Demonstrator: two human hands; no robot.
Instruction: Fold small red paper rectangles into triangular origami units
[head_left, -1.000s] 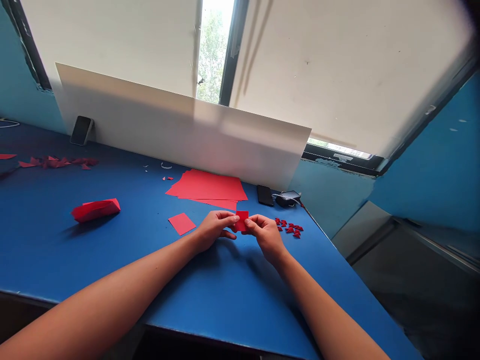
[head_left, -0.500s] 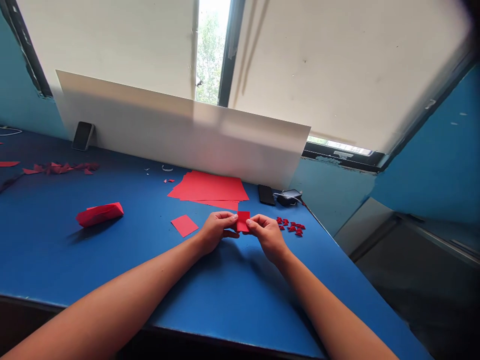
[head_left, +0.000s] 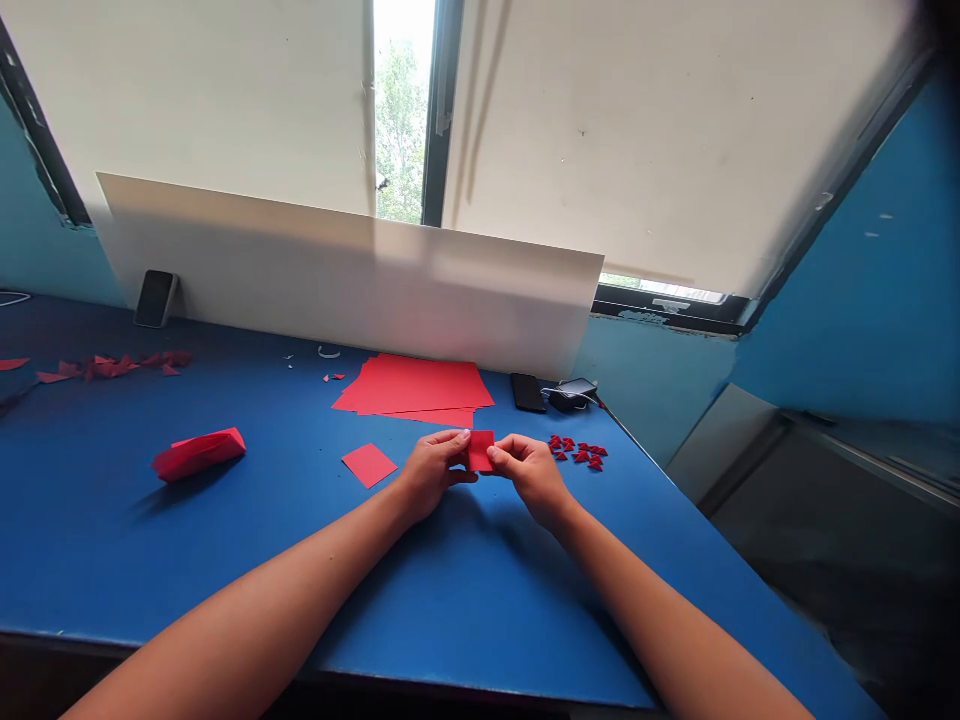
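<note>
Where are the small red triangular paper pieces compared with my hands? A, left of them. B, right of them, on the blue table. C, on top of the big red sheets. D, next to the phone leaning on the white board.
B. The small red triangular paper pieces lie on the blue tabletop just right of the right hand, which with the left hand holds a small red paper square.

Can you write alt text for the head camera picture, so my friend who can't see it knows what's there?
The left hand and right hand hold a small red paper square in their fingers over a blue table. Red paper sheets lie beyond them, with a loose red square to the left and tiny red pieces to the right.
</note>
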